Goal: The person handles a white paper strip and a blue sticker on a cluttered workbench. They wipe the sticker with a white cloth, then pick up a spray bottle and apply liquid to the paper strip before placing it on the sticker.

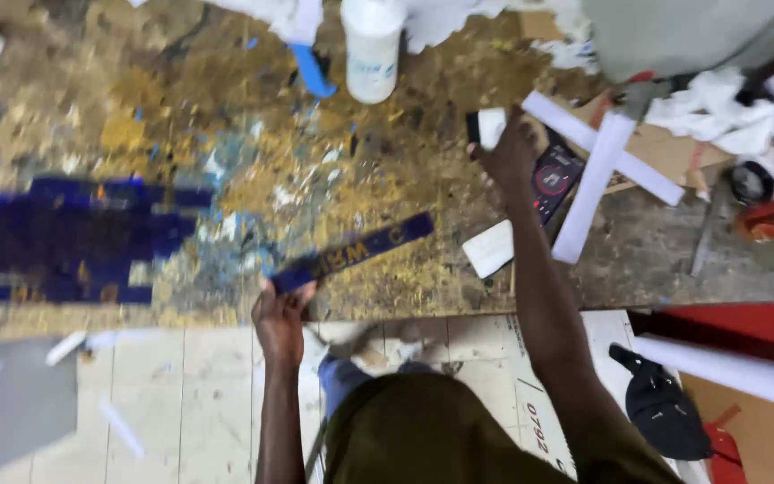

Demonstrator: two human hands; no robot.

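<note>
Right, we see the left hand [278, 315] at lower centre pinching the near end of a dark blue strip [351, 254] that has yellowish letters on it; the strip lies slanted up to the right across the table [226, 116], its far end free. Holding one end like that keeps it flat and lined up on the paint-stained top. The right hand [510, 154] reaches to upper centre-right, fingers closed on a small white block [492, 126] with a dark edge; whether it's lifted or resting on the table we cannot tell. Just right of that hand sits a black flat gadget [555, 177] with a red ring on it. Two white strips [595, 184] cross each other over brown cardboard [669, 152] further right. A white card [488, 248] lies beside the forearm. Top centre: a white plastic bottle [373, 45] with a pale blue label, upright, and a blue handle [312, 70] beside it. Crumpled white paper [732, 112] piles at upper right. A wide blue paint patch [64, 237] marks the table at left. A black pouch [662, 408] lies on the floor at lower right, near a white roll [736, 367].
</note>
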